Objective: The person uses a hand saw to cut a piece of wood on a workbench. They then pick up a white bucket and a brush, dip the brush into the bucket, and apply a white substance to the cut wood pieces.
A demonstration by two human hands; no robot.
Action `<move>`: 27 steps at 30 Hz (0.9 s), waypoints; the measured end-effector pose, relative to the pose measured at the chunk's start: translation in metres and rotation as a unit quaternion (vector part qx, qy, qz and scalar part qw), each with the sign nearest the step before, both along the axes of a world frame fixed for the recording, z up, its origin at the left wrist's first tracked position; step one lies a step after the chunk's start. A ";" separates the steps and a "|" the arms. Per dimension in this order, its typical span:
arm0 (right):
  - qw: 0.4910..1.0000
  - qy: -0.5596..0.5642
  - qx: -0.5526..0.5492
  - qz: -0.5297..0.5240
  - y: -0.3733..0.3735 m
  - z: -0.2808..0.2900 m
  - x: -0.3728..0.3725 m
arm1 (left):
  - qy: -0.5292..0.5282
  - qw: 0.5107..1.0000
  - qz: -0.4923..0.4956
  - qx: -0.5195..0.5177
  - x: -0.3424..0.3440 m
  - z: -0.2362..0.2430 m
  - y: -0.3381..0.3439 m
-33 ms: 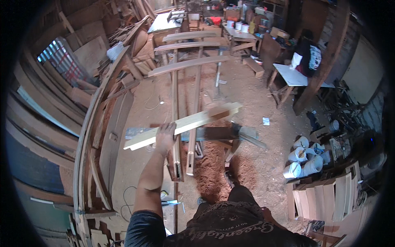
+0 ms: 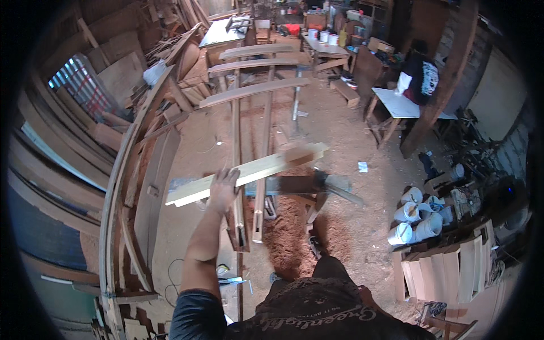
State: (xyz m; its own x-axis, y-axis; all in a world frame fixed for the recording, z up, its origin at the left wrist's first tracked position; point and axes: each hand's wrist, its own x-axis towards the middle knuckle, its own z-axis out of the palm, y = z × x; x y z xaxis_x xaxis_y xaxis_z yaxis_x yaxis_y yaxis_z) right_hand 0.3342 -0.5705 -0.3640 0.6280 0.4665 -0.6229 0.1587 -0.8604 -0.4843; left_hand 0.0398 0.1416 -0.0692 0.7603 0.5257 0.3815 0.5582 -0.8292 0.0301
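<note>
My left hand (image 2: 225, 184) is closed on a pale wooden plank (image 2: 255, 173), its fingers over the far edge. The plank lies at a slant, its left end stepped, its right end nearer the far side and marked with a brown patch. Below it are two long wooden rails (image 2: 258, 218) running away from me and a low bench top (image 2: 275, 185) set crosswise. At my right hip a small patch of skin (image 2: 367, 294) shows, perhaps my right hand; its fingers are hidden.
Three curved slats (image 2: 255, 92) lie across the rails farther off. Long boards (image 2: 116, 187) lean at the left. White buckets (image 2: 405, 212) and a row of curved wooden pieces (image 2: 445, 272) stand at the right. A person (image 2: 422, 76) is beside a white-topped table (image 2: 396, 102). Sawdust (image 2: 289, 243) covers the floor near my feet.
The whole view has shifted a little, so everything sits slightly farther left. My left hand keeps the same place on the plank.
</note>
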 end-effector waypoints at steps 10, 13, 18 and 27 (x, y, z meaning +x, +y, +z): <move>0.883 -0.354 0.301 0.066 0.199 0.111 0.130 | 0.100 0.976 0.113 -0.157 0.027 0.002 -0.062; 0.876 -0.325 0.329 0.140 0.251 0.175 0.168 | -0.040 0.971 0.190 -0.139 0.046 -0.024 -0.121; 0.852 0.251 0.116 0.445 0.186 0.164 0.185 | -0.296 0.932 0.208 -0.036 0.110 -0.068 -0.340; 0.831 0.522 -0.151 0.117 0.115 0.172 0.227 | -0.036 0.627 0.114 -0.769 0.145 -0.092 -0.451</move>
State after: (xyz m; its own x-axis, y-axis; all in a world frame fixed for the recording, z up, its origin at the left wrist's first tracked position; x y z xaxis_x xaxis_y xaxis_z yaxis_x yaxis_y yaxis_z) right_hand 0.5611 -0.4551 -0.1916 -0.4156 0.2226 -0.8819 -0.0317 -0.9725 -0.2306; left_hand 0.1847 -0.3089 -0.1608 0.6083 0.4057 -0.6822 0.6083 0.3138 0.7290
